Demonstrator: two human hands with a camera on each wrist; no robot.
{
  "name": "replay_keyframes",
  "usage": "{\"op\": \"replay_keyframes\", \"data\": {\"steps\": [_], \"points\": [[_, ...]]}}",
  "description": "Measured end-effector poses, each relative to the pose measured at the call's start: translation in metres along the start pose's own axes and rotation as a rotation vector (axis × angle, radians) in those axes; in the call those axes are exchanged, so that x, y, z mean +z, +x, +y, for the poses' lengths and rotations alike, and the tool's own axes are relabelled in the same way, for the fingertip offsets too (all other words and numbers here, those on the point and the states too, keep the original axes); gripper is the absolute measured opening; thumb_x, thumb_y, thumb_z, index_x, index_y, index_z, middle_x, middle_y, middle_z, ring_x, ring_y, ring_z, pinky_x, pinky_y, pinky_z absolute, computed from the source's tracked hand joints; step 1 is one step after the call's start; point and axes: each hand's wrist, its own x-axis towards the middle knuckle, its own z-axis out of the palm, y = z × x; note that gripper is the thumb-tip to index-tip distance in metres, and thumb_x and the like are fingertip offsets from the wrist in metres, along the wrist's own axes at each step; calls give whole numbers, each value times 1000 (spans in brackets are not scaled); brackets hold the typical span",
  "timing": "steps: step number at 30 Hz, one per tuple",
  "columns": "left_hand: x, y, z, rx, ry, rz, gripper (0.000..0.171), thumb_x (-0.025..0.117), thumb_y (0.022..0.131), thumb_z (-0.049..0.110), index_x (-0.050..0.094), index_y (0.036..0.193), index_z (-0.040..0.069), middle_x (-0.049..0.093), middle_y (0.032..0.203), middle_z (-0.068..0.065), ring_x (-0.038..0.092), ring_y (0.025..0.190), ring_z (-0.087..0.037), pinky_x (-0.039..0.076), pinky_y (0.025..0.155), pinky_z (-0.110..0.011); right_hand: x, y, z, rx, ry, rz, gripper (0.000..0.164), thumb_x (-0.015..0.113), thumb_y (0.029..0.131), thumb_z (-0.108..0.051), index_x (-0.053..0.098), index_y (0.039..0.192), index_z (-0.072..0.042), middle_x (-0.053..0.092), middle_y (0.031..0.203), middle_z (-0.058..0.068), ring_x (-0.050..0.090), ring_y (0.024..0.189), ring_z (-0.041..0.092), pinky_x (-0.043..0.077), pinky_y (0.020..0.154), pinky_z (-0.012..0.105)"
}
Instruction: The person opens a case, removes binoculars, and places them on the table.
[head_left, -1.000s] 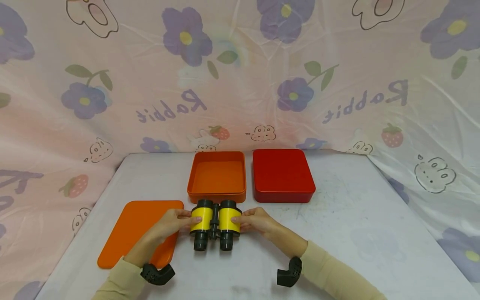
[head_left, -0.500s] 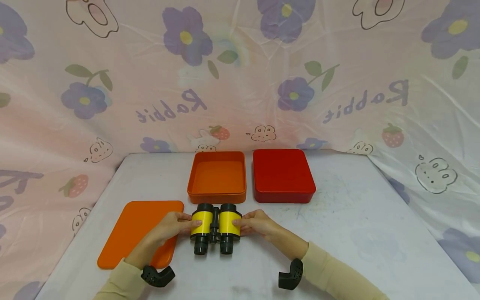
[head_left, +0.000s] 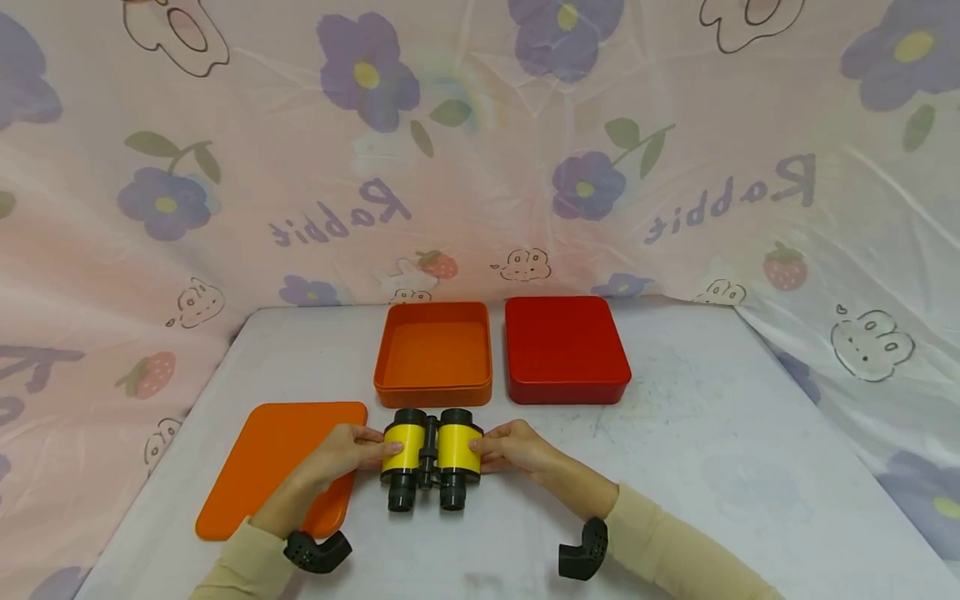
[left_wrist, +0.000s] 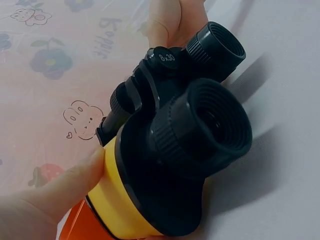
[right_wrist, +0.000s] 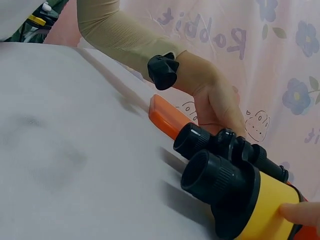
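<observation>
A pair of yellow and black binoculars [head_left: 461, 447] is held between both hands in front of the orange box, eyepieces toward the person. My left hand [head_left: 347, 450] grips the left barrel, thumb on the yellow side. My right hand [head_left: 519, 447] grips the right barrel the same way. In the left wrist view the "8x30" mark shows on the hinge of the binoculars [left_wrist: 167, 57], and shadows fall on the white surface beside the eyepieces. The right wrist view shows the eyepieces of the binoculars [right_wrist: 210, 172] and the right thumb on the yellow side.
An open orange box [head_left: 433, 350] with nothing inside stands behind the binoculars. To its right is a closed red box [head_left: 567, 346]. A flat orange lid [head_left: 273, 454] lies at left, partly under the left forearm. A printed curtain [head_left: 480, 150] hangs behind the white table [head_left: 697, 467].
The binoculars and both hands have come slightly toward the person, away from the orange box. Over the last half second they hardly move. The boxes and lid stay put.
</observation>
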Motion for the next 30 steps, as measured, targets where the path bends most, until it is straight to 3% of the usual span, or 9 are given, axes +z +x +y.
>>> {"op": "replay_keyframes", "data": {"steps": [12, 21, 30], "points": [[0, -3, 1, 4, 27, 11, 68, 77, 80, 40, 59, 121, -11, 73, 101, -15, 64, 82, -15, 58, 78, -32, 1, 2, -4, 58, -15, 20, 33, 68, 89, -14, 62, 109, 12, 72, 95, 15, 71, 75, 13, 61, 72, 27], [0, -2, -1, -2, 67, 26, 72, 78, 75, 47, 62, 119, -9, 73, 102, -13, 61, 81, -14, 57, 76, -31, -3, 4, -3, 113, -34, -1, 30, 70, 88, -16, 65, 104, 9, 71, 79, 8, 68, 59, 9, 58, 60, 19], [-2, -4, -1, 31, 17, -26, 60, 71, 86, 37, 61, 117, -13, 74, 99, -16, 70, 83, -18, 60, 79, -36, -3, 5, -1, 103, -50, -4, 26, 70, 88, -17, 68, 98, 7, 69, 71, 5, 66, 56, 8, 58, 58, 19]]}}
